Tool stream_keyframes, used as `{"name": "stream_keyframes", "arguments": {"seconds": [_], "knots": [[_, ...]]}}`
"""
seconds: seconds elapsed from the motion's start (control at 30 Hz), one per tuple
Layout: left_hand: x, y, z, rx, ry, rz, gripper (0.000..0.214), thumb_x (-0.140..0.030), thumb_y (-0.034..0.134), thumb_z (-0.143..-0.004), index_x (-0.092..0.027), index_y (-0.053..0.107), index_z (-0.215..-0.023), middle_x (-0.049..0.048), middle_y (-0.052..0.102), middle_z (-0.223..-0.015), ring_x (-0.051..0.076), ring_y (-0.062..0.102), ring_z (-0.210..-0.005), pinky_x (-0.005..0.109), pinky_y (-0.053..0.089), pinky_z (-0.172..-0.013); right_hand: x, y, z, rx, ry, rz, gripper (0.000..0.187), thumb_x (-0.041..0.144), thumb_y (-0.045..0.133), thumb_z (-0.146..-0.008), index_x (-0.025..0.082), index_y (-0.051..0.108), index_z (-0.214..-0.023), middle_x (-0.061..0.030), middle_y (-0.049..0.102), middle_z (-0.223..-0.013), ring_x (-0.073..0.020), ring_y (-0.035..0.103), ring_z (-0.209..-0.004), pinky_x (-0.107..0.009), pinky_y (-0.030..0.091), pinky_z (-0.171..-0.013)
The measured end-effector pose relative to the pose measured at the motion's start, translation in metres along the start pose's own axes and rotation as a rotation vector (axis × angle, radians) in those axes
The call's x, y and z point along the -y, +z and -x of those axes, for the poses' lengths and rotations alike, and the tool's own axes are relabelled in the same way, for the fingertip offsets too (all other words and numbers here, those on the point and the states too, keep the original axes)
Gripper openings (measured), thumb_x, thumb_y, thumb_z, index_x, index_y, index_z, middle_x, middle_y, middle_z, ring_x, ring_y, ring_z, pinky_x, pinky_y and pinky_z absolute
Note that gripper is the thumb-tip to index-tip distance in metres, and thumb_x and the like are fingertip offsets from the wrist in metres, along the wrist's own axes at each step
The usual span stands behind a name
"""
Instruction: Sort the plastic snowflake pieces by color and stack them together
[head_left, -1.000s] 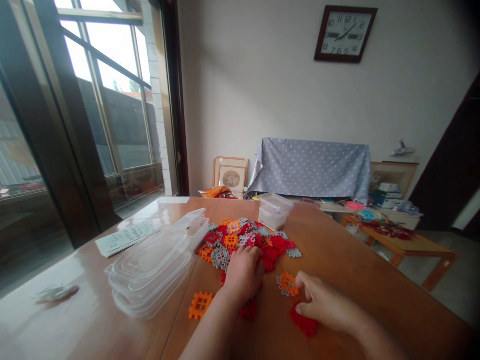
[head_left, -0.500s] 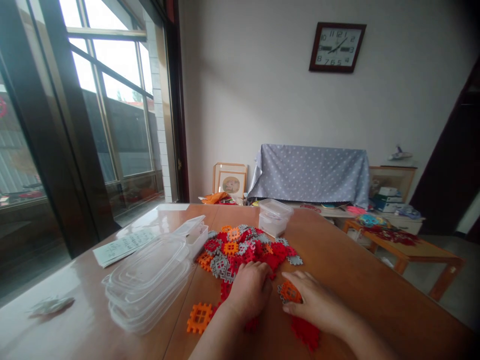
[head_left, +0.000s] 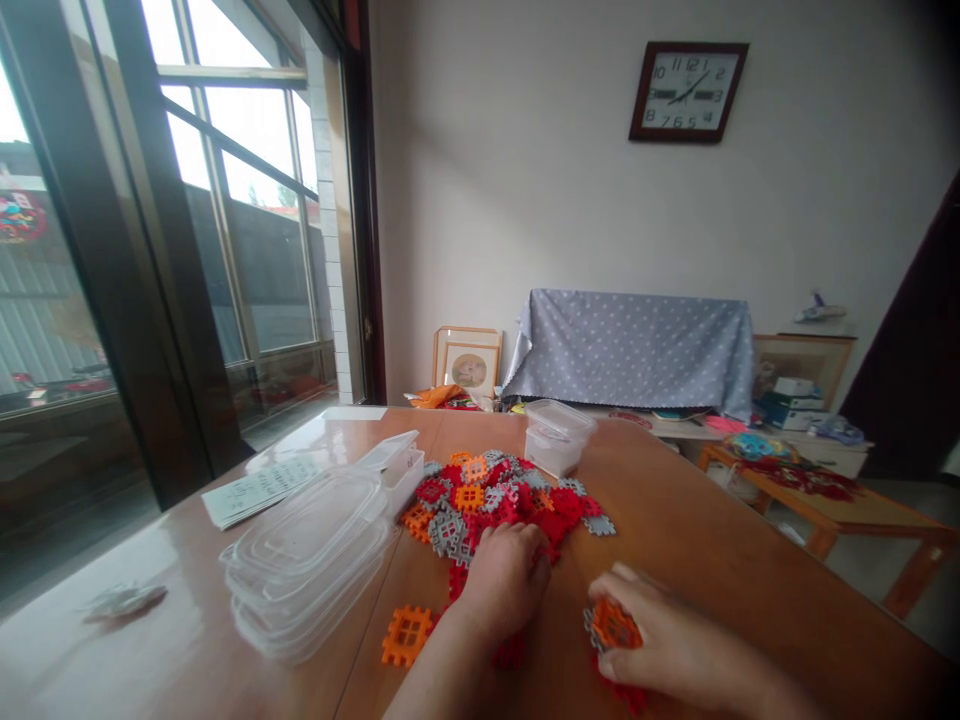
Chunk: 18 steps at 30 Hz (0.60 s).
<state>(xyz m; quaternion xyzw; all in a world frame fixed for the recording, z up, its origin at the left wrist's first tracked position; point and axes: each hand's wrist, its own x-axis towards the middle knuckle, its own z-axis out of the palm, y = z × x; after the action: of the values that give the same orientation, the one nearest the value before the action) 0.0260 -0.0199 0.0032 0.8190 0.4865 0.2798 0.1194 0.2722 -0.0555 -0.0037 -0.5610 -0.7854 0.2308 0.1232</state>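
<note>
- Currently we are pinching an orange tile [head_left: 616, 628] in the right hand [head_left: 660, 635], thumb on the near side and fingers curling around the far one.
- A gray tile [head_left: 590, 626] is showing along its left edge, and a red tile [head_left: 628, 697] is peeking out below the thumb — whether these are joined to the orange one, we are not managing to tell.
- These tiles are looking roughly square, so no long axis is standing out; the orange one is appearing tilted in our grasp.
- The heap of tiles [head_left: 448, 530] is lying ahead and to the left of the right hand, with bare table [head_left: 566, 600] stretching between.
- Our left hand [head_left: 506, 575] is sitting much nearer the heap, resting at its near edge with fingers bending down; they are hiding their own tips, so we are not seeing whether anything is gripped.
- A loose orange tile [head_left: 407, 636] is lying flat just left of the left forearm — well apart from the right hand, clearly closer to the left.
</note>
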Motion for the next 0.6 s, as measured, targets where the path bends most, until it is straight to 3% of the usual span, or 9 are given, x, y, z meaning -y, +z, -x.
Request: {"name": "stream_keyframes", "arguments": {"seconds": [0.07, 0.13, 0.23, 0.33, 0.43, 0.5, 0.6], "knots": [[0.000, 0.002, 0.000, -0.003, 0.000, 0.003, 0.013, -0.025, 0.054, -0.088, -0.028, 0.066, -0.093, 0.0052, 0.073, -0.101, 0.026, 0.063, -0.099, 0.036, 0.042, -0.087, -0.003, 0.004, 0.009, 0.032, 0.044, 0.007, 0.076, 0.033, 0.085, -0.058, 0.034, 0.065, -0.131, -0.0095, 0.058, -0.139, -0.0383, 0.050, -0.131, -0.039, 0.042, -0.106], [0.001, 0.003, 0.000, -0.012, -0.001, 0.008, 0.013, -0.025, 0.053, -0.088, -0.028, 0.066, -0.093, 0.0050, 0.073, -0.102, 0.027, 0.063, -0.100, 0.036, 0.042, -0.087, -0.005, 0.010, 0.012, 0.038, 0.090, 0.004, 0.085, 0.031, 0.084, -0.058, 0.035, 0.060, -0.139, -0.0095, 0.049, -0.151, -0.0406, 0.040, -0.142, -0.042, 0.036, -0.114], [0.003, 0.001, 0.000, -0.022, -0.016, 0.012, 0.013, -0.026, 0.054, -0.088, -0.027, 0.066, -0.091, 0.0049, 0.073, -0.100, 0.026, 0.063, -0.098, 0.034, 0.042, -0.085, -0.004, 0.016, 0.010, 0.017, 0.086, -0.021, 0.073, 0.025, 0.076, -0.064, 0.034, 0.063, -0.134, -0.0090, 0.051, -0.149, -0.0370, 0.045, -0.139, -0.039, 0.039, -0.112], [0.005, -0.003, -0.002, -0.044, -0.056, 0.019, 0.013, -0.025, 0.055, -0.088, -0.027, 0.067, -0.092, 0.0052, 0.073, -0.100, 0.025, 0.064, -0.098, 0.032, 0.043, -0.085, -0.002, 0.017, 0.003, -0.002, 0.018, -0.045, 0.059, 0.019, 0.070, -0.065, 0.031, 0.068, -0.123, -0.0088, 0.062, -0.130, -0.0300, 0.062, -0.115, -0.032, 0.049, -0.096], [0.011, -0.006, -0.004, -0.121, -0.131, 0.037, 0.013, -0.025, 0.055, -0.089, -0.026, 0.068, -0.094, 0.0043, 0.074, -0.101, 0.023, 0.065, -0.098, 0.030, 0.043, -0.083, 0.002, 0.014, -0.011, -0.018, -0.042, -0.088, 0.051, 0.019, 0.067, -0.068, 0.027, 0.069, -0.118, -0.0063, 0.063, -0.114, -0.0224, 0.067, -0.094, -0.028, 0.052, -0.084], [0.017, -0.006, -0.006, -0.214, -0.203, 0.067, 0.015, -0.027, 0.053, -0.092, -0.025, 0.067, -0.095, 0.0036, 0.074, -0.101, 0.021, 0.065, -0.097, 0.029, 0.042, -0.081, 0.009, 0.010, -0.028, -0.071, -0.083, -0.130, 0.052, 0.020, 0.067, -0.069, 0.025, 0.067, -0.121, -0.0060, 0.062, -0.114, -0.0218, 0.067, -0.096, -0.028, 0.052, -0.086], [0.028, -0.006, -0.009, -0.361, -0.314, 0.129, 0.019, -0.033, 0.051, -0.096, -0.025, 0.067, -0.101, 0.0038, 0.074, -0.102, 0.020, 0.066, -0.096, 0.028, 0.044, -0.081, 0.031, 0.006, -0.063, -0.223, -0.150, -0.167, 0.055, 0.026, 0.071, -0.073, 0.024, 0.066, -0.127, -0.0081, 0.061, -0.123, -0.0258, 0.062, -0.113, -0.036, 0.047, -0.102]]}}
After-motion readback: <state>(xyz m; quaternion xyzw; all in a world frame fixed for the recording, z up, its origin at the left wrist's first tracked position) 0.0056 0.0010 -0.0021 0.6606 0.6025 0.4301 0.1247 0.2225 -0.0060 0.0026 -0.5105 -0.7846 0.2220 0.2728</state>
